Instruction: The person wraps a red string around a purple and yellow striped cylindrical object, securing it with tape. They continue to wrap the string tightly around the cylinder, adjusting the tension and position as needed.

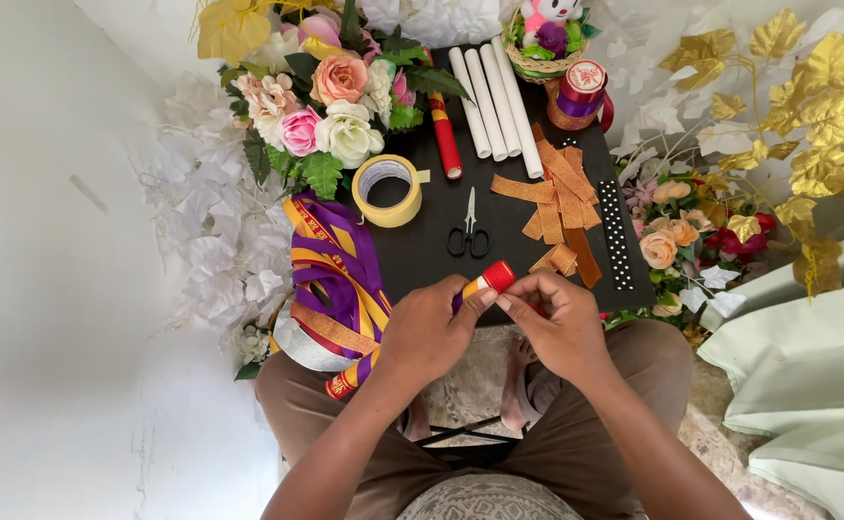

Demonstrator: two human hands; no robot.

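Red-capped and striped in orange and white, the small tube [486,282] sits between my two hands just over the near edge of the black tabletop [422,252], above my knees. My left hand [429,332] wraps its lower end, thumb and forefinger pinching the barrel, with a bit of purple showing under the fingers; my right hand [559,325] has its fingertips pressed together just beside the cap, though I cannot tell whether they pinch the tube or some scrap of ribbon hidden behind them. I judge the tube light and stiff, with a smooth skin that could slip, so the firm hold belongs on the barrel, not on the cap. Left of my wrist hangs a bundle of purple, yellow and red ribbon [337,281], soft and limp, trailing off the edge toward my thigh. Farther on lie black-handled scissors [468,234], blades pointing away, and to their right a loose heap of orange glitter strips [559,197] beside a black strip with white dots [616,235]. A roll of yellow tape [387,191] lies flat beyond the ribbon. At the far side sit three white tubes [494,101], a red roll [445,140], a spool of ribbon [582,93], and the bouquet of artificial flowers [326,91].
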